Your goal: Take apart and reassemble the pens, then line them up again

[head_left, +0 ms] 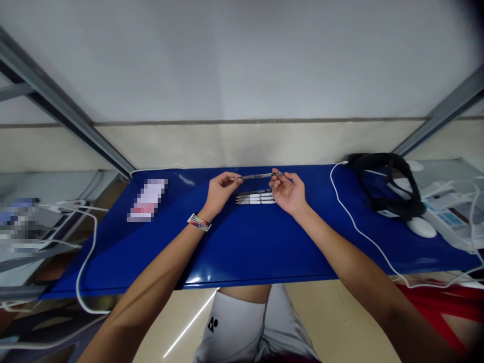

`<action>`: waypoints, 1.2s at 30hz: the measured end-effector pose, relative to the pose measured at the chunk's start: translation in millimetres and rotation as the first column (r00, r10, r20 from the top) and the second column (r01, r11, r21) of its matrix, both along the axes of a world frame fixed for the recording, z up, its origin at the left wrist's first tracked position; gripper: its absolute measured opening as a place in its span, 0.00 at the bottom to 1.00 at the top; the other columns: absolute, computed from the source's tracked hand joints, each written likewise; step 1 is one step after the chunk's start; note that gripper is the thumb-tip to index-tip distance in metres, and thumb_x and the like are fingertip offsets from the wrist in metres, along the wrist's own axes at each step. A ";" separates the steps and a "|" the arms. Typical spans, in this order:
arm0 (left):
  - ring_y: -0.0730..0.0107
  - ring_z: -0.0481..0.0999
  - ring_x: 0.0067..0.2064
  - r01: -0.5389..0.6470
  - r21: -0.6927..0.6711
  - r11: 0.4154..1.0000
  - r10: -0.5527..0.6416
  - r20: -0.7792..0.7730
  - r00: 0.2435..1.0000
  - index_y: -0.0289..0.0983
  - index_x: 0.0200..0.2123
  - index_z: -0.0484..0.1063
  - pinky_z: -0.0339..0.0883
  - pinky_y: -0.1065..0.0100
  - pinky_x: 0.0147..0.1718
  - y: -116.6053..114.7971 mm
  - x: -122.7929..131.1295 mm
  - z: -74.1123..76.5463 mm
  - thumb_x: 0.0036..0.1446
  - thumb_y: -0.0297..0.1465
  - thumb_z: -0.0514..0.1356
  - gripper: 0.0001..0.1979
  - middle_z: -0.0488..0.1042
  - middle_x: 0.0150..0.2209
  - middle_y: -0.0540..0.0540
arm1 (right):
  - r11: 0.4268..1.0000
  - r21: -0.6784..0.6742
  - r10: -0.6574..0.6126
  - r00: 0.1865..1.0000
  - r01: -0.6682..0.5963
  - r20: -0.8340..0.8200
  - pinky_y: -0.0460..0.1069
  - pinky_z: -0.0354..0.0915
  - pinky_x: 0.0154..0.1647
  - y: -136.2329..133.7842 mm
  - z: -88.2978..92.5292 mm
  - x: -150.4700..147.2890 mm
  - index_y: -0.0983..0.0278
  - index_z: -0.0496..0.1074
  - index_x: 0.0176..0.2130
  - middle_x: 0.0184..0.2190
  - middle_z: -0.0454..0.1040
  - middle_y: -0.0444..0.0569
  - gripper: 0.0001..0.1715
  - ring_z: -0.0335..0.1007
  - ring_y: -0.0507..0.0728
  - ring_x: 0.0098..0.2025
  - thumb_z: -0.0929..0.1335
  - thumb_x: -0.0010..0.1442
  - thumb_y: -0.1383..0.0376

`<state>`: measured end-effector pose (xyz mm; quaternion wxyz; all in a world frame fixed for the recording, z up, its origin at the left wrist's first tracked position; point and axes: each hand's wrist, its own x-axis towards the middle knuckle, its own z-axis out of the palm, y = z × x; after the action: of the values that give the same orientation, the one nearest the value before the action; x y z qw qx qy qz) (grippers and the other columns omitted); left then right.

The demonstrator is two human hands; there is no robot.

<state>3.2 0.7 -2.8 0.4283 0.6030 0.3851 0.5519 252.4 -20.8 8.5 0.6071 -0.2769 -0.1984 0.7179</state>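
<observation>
Between my two hands a slim pen (258, 176) is held level above the blue table, dark with a paler section toward the right. My left hand (222, 190) pinches its left end between thumb and fingers; a patterned band circles that wrist. At the other end, the fingers of my right hand (289, 191) are closed on the pen, palm turned partly up. Just below it several pens (254, 198) lie side by side on the table, white and dark, their tips to the left. My right hand hides their right ends.
A blurred-out pink and white item (148, 200) lies left on the blue tabletop (242, 247). At right sit a black headset with straps (389, 186) and a white cable (351, 217). Grey metal posts (75, 108) frame the table, with a pale wall behind.
</observation>
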 end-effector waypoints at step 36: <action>0.63 0.83 0.40 -0.006 -0.007 1.000 0.006 -0.012 1.000 0.38 0.40 0.83 0.77 0.60 0.45 -4.5 2.0 6.6 0.57 0.43 0.75 0.15 0.85 0.37 0.44 | 1.000 0.014 0.016 1.000 -0.016 0.001 0.44 0.72 0.30 -0.2 1.3 3.4 0.63 0.78 0.41 0.28 0.75 0.46 0.13 0.70 0.52 0.30 0.73 0.54 0.64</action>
<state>5.2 -3.8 3.8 0.4264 0.6037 0.3917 0.5481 255.8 -21.0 9.8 0.6035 -0.2712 -0.2059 0.7210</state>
